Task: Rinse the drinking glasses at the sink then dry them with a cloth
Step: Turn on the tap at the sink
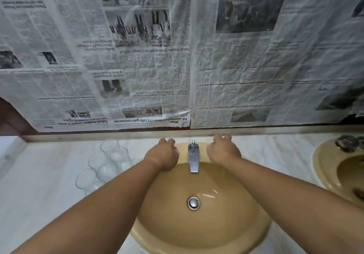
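Fingers of the left hand [162,156] curl downward just left of the chrome faucet [193,159], and the right hand [223,152] curls the same way just right of it, both at the back rim of the tan sink [197,234]; whether either grips anything underneath cannot be told. Clear drinking glasses [106,165] stand clustered on the marble counter [39,175] left of the faucet, past the left hand. Newspaper sheets [137,56] hang behind the faucet.
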Motion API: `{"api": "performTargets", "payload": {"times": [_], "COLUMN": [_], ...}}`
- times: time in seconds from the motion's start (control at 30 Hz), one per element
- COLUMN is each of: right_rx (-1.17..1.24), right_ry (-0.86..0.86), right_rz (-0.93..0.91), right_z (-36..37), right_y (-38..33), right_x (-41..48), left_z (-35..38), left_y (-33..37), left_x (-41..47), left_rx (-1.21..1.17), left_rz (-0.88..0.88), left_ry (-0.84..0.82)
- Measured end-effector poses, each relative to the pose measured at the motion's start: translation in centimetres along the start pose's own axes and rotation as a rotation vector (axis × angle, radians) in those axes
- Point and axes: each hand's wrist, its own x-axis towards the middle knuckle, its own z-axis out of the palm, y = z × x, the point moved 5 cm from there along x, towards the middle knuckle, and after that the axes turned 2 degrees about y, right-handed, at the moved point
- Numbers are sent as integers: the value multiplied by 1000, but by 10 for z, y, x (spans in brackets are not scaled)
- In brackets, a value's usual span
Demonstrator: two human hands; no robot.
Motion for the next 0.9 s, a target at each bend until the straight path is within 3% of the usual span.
{"api": "performTargets", "payload": {"times": [0.33,0.53,0.63,0.73,0.9], "right_rx": [-55,-147,-180,-198,-224], "right_ry": [-85,69,100,128,152], "right_rz": [154,0,-35,-49,-55], "right_z": [42,54,55,56,57], "right_y": [7,19,18,18,18], "right_x": [56,65,67,67,67], "left_z": [38,52,47,44,48], "left_y": [-9,-18,-14,-15,-24], "left_x": [54,69,79,84,89], "left_rx": [193,244,222,208,220], "left_rz": [-89,-94,-207,-297,-300], "left_ry": [-169,-84,-58,-79,-133]}}
